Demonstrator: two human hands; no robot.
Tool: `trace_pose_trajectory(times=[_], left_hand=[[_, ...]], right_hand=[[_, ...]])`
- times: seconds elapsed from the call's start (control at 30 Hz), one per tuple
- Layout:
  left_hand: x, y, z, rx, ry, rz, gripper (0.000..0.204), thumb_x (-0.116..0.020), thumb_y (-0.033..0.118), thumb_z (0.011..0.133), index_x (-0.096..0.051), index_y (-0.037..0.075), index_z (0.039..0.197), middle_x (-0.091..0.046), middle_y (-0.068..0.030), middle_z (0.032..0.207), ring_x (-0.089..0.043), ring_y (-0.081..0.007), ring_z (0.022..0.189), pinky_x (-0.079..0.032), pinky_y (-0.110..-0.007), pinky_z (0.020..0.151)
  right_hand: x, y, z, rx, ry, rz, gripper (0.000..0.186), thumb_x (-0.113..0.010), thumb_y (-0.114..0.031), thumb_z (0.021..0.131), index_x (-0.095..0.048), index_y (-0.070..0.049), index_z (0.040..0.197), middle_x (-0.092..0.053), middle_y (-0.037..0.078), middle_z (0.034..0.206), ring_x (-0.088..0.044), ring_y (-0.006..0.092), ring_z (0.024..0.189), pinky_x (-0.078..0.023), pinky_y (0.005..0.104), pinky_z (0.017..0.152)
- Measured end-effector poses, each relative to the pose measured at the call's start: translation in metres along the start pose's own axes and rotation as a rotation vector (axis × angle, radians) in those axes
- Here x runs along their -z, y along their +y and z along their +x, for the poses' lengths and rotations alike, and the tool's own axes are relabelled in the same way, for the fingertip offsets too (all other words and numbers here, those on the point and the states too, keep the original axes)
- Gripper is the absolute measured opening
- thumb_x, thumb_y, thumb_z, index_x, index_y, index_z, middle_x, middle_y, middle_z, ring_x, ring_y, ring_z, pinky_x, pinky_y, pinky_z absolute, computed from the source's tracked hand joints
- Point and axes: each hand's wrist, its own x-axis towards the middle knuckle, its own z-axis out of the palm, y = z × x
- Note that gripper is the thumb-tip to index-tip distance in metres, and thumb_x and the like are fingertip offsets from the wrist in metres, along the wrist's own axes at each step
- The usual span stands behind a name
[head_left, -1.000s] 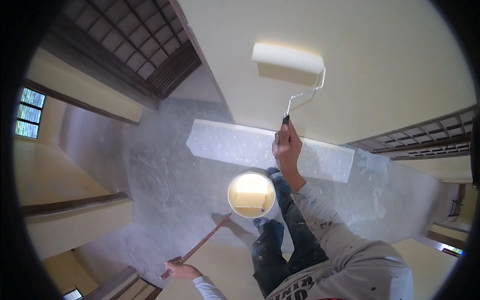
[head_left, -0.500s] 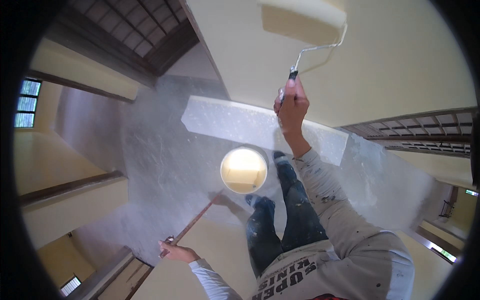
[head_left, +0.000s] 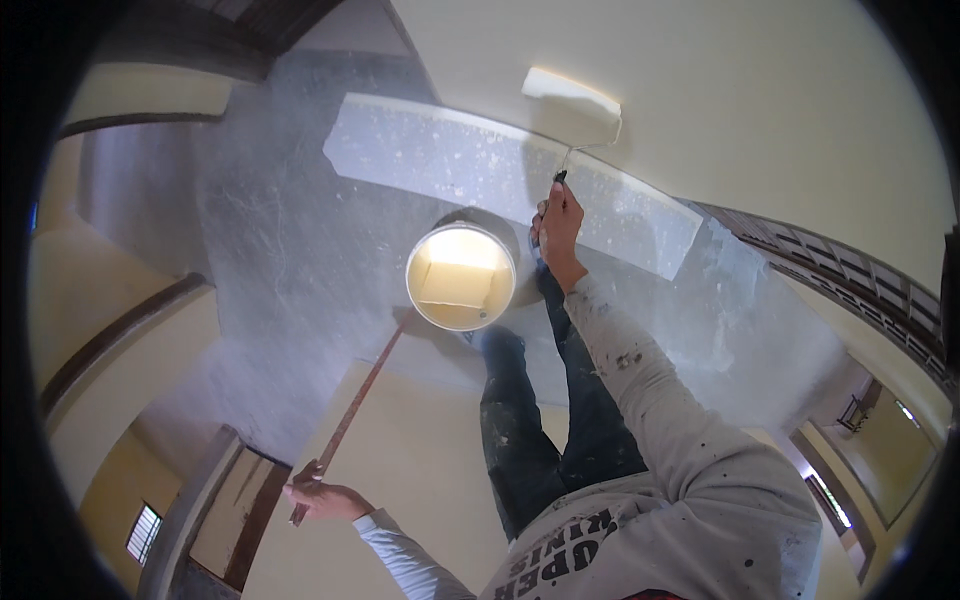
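My right hand (head_left: 562, 228) is closed around the dark handle of a paint roller (head_left: 572, 92), whose thin wire frame bends up to a pale sleeve. That sleeve lies against or very close to the cream wall (head_left: 740, 110) in front of me; contact is hard to tell. Out to the lower left, my left hand (head_left: 325, 499) grips a long reddish-brown stick (head_left: 362, 400) near its upper end. The stick slants down toward a round bucket (head_left: 411, 290) of cream paint, and its far end goes out of sight by the bucket's rim.
A pale paint-spattered sheet (head_left: 420, 150) lies on the grey floor (head_left: 270, 220) along the foot of the wall. My legs (head_left: 520, 430) stand just behind the bucket. Another cream wall (head_left: 420, 520) rises close behind me. Dark slatted woodwork (head_left: 850, 280) shows at the right.
The roller has come down the wall, with my right hand lower and nearer the bucket. My view has tilted, so the bucket and sheet appear higher. My left hand still grips the stick.
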Motion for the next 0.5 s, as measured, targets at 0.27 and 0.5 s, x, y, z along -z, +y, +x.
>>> trace_pose_trajectory(times=[0.27,0.5], left_hand=[[-0.005,-0.015,-0.006,0.100,0.129,-0.096,0.041,-0.037,0.031,0.114,-0.040,0.005,0.082,-0.047,-0.0073,0.075,-0.053,-0.0247,0.074,-0.050,-0.043,0.087],[0.003,-0.035,-0.017,0.053,0.314,-0.025,0.031,-0.042,0.021,0.111,-0.040,0.003,0.086,-0.047,-0.0074,0.076,-0.056,-0.0253,0.074,-0.052,-0.041,0.086]], right_hand=[[0.031,0.125,0.143,-0.377,0.140,-0.019,0.029,-0.056,-0.034,0.107,-0.054,-0.010,0.091,-0.047,0.002,0.059,-0.047,0.0167,0.040,-0.038,0.0345,0.036],[0.052,0.234,0.266,-0.598,0.139,-0.010,0.022,-0.057,-0.029,0.106,-0.055,-0.012,0.092,-0.052,0.006,0.063,-0.048,0.0196,0.044,-0.039,0.0358,0.040]])
